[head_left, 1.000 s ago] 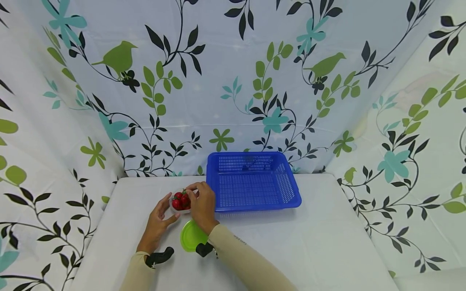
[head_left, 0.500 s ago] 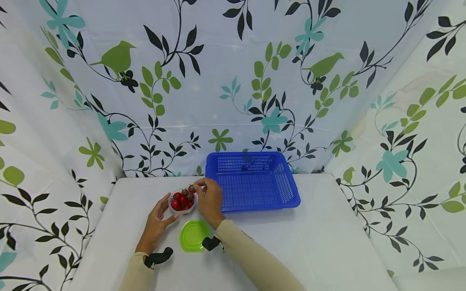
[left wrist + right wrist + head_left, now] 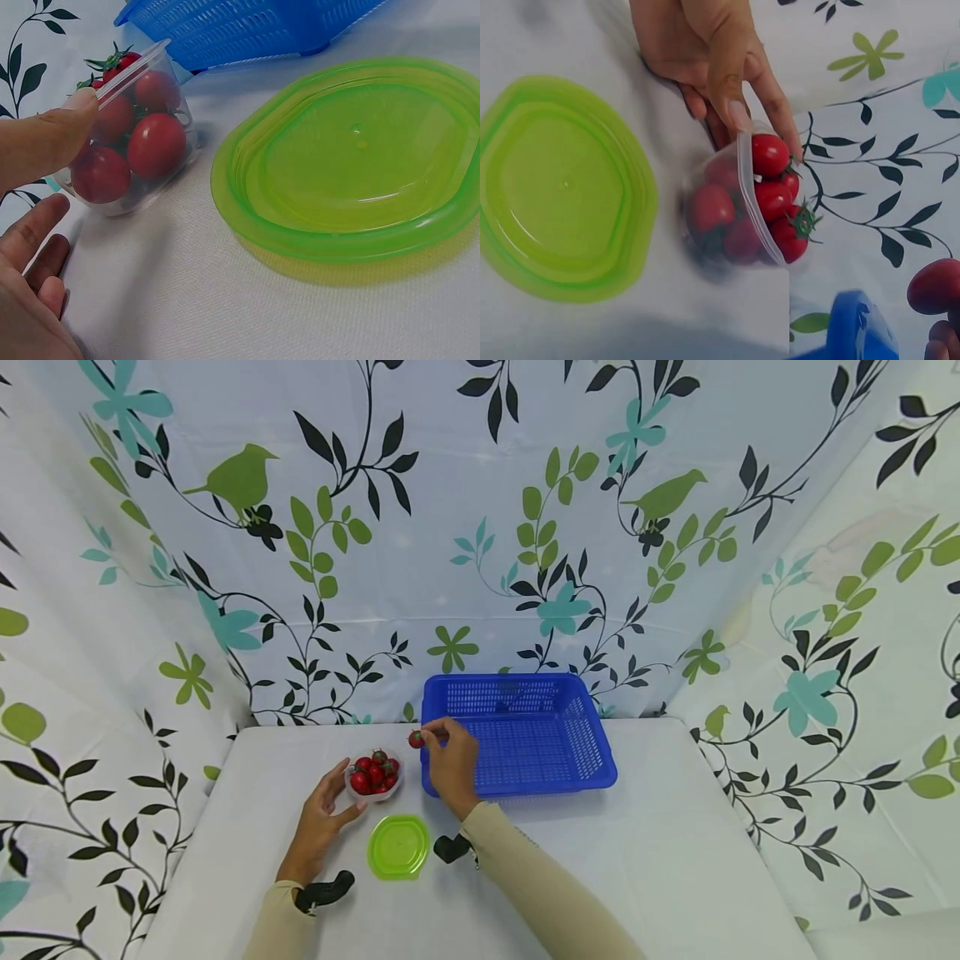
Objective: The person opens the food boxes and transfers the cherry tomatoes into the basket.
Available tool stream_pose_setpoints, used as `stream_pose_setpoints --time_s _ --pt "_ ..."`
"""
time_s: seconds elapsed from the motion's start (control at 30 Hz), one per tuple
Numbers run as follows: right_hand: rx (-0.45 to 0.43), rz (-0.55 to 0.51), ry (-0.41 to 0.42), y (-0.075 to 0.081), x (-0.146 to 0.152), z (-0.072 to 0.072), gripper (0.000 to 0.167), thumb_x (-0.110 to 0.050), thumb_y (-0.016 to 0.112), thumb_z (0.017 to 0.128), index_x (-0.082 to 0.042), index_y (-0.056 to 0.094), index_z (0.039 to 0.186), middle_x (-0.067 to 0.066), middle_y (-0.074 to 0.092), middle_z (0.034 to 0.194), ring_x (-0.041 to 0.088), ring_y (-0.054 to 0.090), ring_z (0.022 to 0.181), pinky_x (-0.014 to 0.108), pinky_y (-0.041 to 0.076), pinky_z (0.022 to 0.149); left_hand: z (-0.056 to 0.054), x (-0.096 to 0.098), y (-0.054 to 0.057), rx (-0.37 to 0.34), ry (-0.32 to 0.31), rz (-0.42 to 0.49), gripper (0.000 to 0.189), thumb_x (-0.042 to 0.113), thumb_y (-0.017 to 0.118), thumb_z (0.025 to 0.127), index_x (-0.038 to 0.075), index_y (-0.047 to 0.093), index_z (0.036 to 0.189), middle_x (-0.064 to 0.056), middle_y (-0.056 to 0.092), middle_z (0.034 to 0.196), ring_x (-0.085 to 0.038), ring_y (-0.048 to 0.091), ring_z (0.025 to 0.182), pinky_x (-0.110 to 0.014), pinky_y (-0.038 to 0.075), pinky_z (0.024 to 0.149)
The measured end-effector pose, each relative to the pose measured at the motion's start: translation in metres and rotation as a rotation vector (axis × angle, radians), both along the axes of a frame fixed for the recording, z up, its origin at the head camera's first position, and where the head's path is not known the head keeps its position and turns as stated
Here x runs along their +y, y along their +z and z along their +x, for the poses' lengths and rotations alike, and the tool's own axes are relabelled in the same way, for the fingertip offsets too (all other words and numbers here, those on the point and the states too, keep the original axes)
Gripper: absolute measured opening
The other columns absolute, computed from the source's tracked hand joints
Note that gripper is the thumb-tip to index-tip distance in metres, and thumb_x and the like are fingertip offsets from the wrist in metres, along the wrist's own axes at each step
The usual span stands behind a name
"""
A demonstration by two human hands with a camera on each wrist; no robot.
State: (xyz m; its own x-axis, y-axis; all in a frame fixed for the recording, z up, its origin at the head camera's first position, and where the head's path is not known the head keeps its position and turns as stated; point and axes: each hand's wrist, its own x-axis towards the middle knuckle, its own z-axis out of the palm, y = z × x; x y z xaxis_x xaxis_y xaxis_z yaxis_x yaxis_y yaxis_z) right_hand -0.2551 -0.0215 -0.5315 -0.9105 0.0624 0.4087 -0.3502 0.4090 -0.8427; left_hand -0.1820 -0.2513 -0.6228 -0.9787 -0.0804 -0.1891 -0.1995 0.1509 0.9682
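Note:
In the head view my left hand (image 3: 318, 827) holds a small clear plastic container (image 3: 747, 176) at the table's left side, thumb at the near rim and fingers around the far side. Several red cherry tomatoes (image 3: 156, 145) with green stems lie inside it. My right hand (image 3: 454, 767) pinches one cherry tomato (image 3: 416, 739) between thumb and fingertips, in the air at the left edge of the blue basket (image 3: 525, 791). That tomato also appears at the right wrist view's lower right corner. A green lid (image 3: 398, 848) lies on the table in front of the container.
The blue basket, with perforated walls and nothing visible inside, stands at the back of the white table (image 3: 600, 877). Patterned cloth (image 3: 420, 568) with leaves and birds hangs behind and at both sides. A black strap mount sits on each wrist.
My right hand has lifted a cherry tomato out of the container and carried it right, toward the basket. My left hand stays at the container. More of the lid shows now.

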Motion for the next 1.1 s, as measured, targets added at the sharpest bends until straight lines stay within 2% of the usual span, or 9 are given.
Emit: stream_pose_setpoints --time_s 0.23,0.4,0.5,0.73,0.93,1.1 --pt "-0.043 0.001 -0.014 0.003 0.015 -0.008 0.006 -0.013 0.075 0.1 -0.008 0.079 0.101 0.004 0.081 0.096 0.019 0.076 0.09 0.028 0.059 0.076 -0.002 -0.001 -0.002 0.011 -0.005 0.001 0.094 0.017 0.08 0.097 0.034 0.023 0.17 -0.008 0.022 0.179 -0.035 0.015 0.167 -0.067 0.007 0.134" --pt "-0.032 0.005 -0.027 0.001 0.024 -0.014 0.005 -0.01 0.076 0.098 -0.007 0.079 0.101 0.006 0.081 0.097 0.02 0.076 0.09 0.029 0.06 0.076 0.003 0.002 0.011 -0.001 -0.006 0.016 0.093 0.012 0.079 0.097 0.027 0.023 0.171 -0.012 0.022 0.178 -0.037 0.014 0.167 -0.068 0.006 0.133" --pt "-0.041 -0.007 -0.037 -0.001 0.03 -0.018 0.005 -0.01 0.075 0.099 -0.007 0.079 0.101 0.006 0.081 0.097 0.02 0.076 0.09 0.029 0.06 0.075 0.003 0.003 0.014 -0.009 -0.007 0.025 0.093 0.011 0.078 0.097 0.027 0.024 0.171 -0.012 0.022 0.178 -0.037 0.014 0.167 -0.068 0.006 0.133" --pt "-0.078 -0.026 -0.048 0.002 0.042 -0.023 0.005 -0.011 0.075 0.1 -0.009 0.079 0.1 0.005 0.081 0.097 0.019 0.074 0.089 0.03 0.059 0.076 -0.001 -0.001 -0.001 0.012 -0.006 -0.004 0.094 0.018 0.08 0.096 0.036 0.025 0.169 -0.008 0.024 0.178 -0.033 0.016 0.167 -0.066 0.008 0.134" --pt "-0.077 -0.024 -0.047 0.001 0.051 -0.031 0.006 -0.009 0.075 0.099 -0.005 0.079 0.1 0.008 0.081 0.095 0.023 0.075 0.087 0.033 0.058 0.072 -0.001 -0.001 -0.003 0.02 -0.005 0.003 0.094 0.017 0.08 0.096 0.035 0.025 0.17 -0.008 0.025 0.178 -0.034 0.016 0.167 -0.067 0.008 0.134" --pt "-0.123 -0.012 -0.067 0.0 0.056 -0.036 0.006 -0.01 0.076 0.098 -0.006 0.08 0.1 0.008 0.081 0.097 0.023 0.076 0.089 0.036 0.061 0.076 -0.003 -0.001 -0.005 0.012 -0.002 0.009 0.093 0.016 0.08 0.097 0.034 0.025 0.17 -0.007 0.025 0.178 -0.034 0.016 0.167 -0.067 0.007 0.134"
